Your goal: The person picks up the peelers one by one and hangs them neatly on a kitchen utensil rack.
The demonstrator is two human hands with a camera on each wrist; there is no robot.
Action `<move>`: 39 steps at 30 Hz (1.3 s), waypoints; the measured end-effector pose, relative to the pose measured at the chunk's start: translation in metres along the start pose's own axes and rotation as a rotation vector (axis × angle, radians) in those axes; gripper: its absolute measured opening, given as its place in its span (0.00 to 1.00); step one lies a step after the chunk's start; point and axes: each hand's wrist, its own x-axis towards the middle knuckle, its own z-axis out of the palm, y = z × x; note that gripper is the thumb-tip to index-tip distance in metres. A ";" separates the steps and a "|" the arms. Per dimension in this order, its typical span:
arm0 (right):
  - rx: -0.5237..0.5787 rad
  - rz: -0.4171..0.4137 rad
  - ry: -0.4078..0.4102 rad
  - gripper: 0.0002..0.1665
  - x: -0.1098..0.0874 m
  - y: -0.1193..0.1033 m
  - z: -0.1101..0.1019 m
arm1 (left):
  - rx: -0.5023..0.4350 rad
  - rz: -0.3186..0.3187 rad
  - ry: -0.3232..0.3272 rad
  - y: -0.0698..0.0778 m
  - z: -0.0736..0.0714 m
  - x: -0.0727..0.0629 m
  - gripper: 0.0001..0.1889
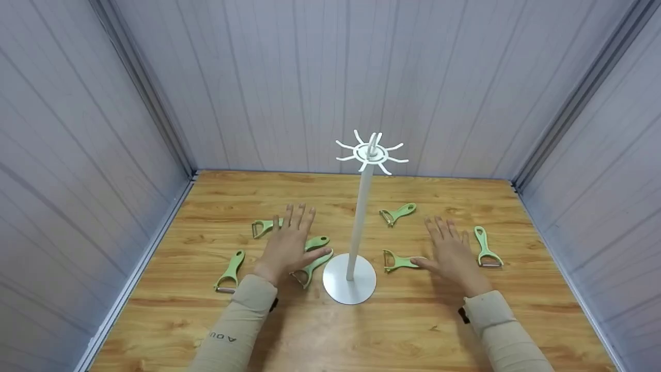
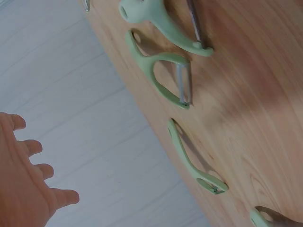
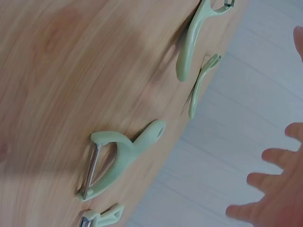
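My left hand (image 1: 288,245) is held with fingers spread, palm down, over the left half of the table. It overlaps green Y-shaped peelers in the head view: a far one (image 1: 263,227) behind its fingers and a near one (image 1: 314,267) by the thumb. Another peeler (image 1: 231,271) lies to its left. My right hand (image 1: 454,257), also spread, holds nothing; its thumb overlaps the handle of a peeler (image 1: 397,261). One peeler (image 1: 487,248) lies to its right and another (image 1: 398,213) farther back. In the wrist views both hands appear raised above the tabletop.
A white stand with a round base (image 1: 350,290), a tall pole (image 1: 360,222) and a ring of hooks (image 1: 372,153) rises between the hands. Its hooks carry nothing. Grey panel walls (image 1: 330,82) enclose the wooden table (image 1: 330,336) at the back and both sides.
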 end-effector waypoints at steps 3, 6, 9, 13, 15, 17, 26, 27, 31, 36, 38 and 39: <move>0.013 -0.041 0.006 0.66 0.001 0.003 -0.002 | -0.025 0.011 -0.009 0.005 -0.001 0.003 0.58; 0.028 -0.065 0.006 0.65 0.001 0.005 -0.002 | -0.055 0.023 -0.013 0.011 -0.001 0.005 0.58; 0.053 -0.084 0.008 0.63 0.000 0.008 0.000 | -0.094 0.035 -0.021 0.016 0.000 0.007 0.58; 0.120 -0.090 0.007 0.61 -0.003 0.012 0.001 | -0.142 0.046 -0.037 0.023 0.001 0.010 0.60; 0.147 -0.087 0.006 0.59 -0.004 0.014 0.003 | -0.181 0.047 -0.045 0.027 0.001 0.011 0.61; 0.164 -0.086 0.008 0.58 -0.005 0.015 0.004 | -0.222 0.058 -0.047 0.030 0.001 0.012 0.61; 0.185 -0.085 -0.028 0.53 -0.008 0.019 0.017 | -0.432 0.111 -0.071 0.040 0.005 0.012 0.59; 0.188 -0.083 -0.036 0.53 -0.008 0.019 0.018 | -0.457 0.112 -0.077 0.041 0.005 0.012 0.58; 0.198 -0.076 -0.065 0.52 -0.009 0.019 0.021 | -0.540 0.104 -0.091 0.045 0.006 0.012 0.56; 0.222 -0.056 -0.105 0.51 -0.008 0.020 0.024 | -0.660 0.118 -0.094 0.049 0.007 0.016 0.52; 0.233 -0.044 -0.117 0.51 -0.008 0.020 0.024 | -0.709 0.131 -0.091 0.051 0.008 0.018 0.49; 0.236 -0.041 -0.123 0.50 -0.007 0.020 0.025 | -0.729 0.137 -0.087 0.052 0.008 0.019 0.47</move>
